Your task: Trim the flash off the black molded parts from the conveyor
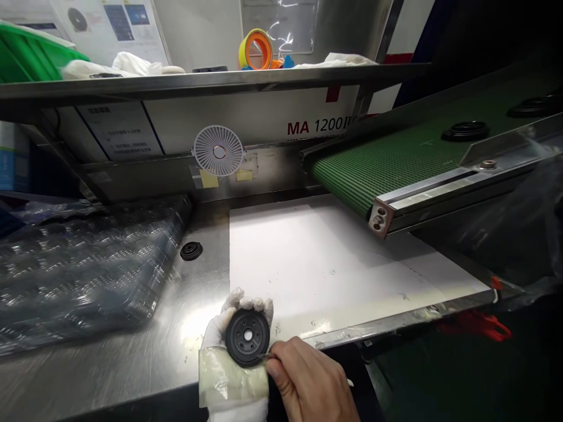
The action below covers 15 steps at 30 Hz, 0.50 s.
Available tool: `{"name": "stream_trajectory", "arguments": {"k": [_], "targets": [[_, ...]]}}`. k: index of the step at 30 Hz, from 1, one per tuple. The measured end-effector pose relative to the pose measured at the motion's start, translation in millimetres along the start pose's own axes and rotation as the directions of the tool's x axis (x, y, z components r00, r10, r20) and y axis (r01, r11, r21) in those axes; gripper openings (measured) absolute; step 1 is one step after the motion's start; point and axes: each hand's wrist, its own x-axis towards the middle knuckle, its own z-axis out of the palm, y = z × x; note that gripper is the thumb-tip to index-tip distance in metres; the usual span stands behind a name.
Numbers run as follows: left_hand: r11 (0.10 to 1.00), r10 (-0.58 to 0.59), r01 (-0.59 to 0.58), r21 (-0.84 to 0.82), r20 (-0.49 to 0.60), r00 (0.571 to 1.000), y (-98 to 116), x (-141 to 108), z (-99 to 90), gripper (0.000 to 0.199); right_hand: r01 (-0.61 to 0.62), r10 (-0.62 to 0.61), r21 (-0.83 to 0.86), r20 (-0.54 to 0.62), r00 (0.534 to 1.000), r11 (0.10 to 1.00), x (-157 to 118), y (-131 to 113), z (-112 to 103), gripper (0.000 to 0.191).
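Note:
My left hand point(217, 328), in a white glove with clear yellowish tape round the wrist, holds a black round wheel-like part point(240, 350). The part's face is turned up, with a light hole at its centre and small holes round it. My right hand point(314, 375) is bare, thumb and forefinger pinched together at the part's lower right rim. A thin, small thing shows at those fingertips, too slight to name. Another black round part point(191, 251) lies on the metal table, beyond my hands and to the left.
A clear plastic moulded tray point(88, 275) covers the table's left side. White sheeting point(281, 246) lies in the middle. At right, a green conveyor belt point(352, 170) carries several black parts point(466, 131). A small fan point(219, 151) stands behind, below a shelf point(211, 82) holding tape rolls point(255, 50).

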Motion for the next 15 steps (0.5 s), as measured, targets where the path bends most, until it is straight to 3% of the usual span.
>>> {"name": "stream_trajectory", "arguments": {"k": [3, 6, 9, 12, 15], "targets": [[1.0, -0.016, 0.017, -0.012, 0.031, 0.999, 4.0, -2.0, -2.3, 0.019, -0.012, 0.01, 0.078, 0.029, 1.0, 0.997, -0.6, 1.5, -1.9, 0.024], [0.999, -0.031, 0.032, -0.024, 0.064, 0.997, 6.2, -8.1, -0.9, 0.023, -0.152, 0.144, 0.123, 0.074, 0.987, 0.981, 3.2, 11.8, -9.7, 0.018], [0.999, -0.035, 0.038, -0.032, 0.088, 0.996, 7.8, -12.6, 2.6, 0.03, -0.259, 0.252, 0.039, 0.132, 0.959, 0.965, 4.6, 26.7, -13.5, 0.035], [0.999, -0.038, 0.042, -0.033, 0.094, 0.995, 10.0, -14.1, 5.7, 0.032, -0.224, 0.187, 0.1, 0.295, 0.937, 0.969, 0.3, 35.0, -15.0, 0.049], [0.999, -0.035, 0.038, -0.025, 0.09, 0.995, 12.2, -14.3, 7.3, 0.032, -0.25, 0.01, 0.369, 0.544, 0.839, 0.895, -5.2, 32.7, -22.4, 0.029]]}}
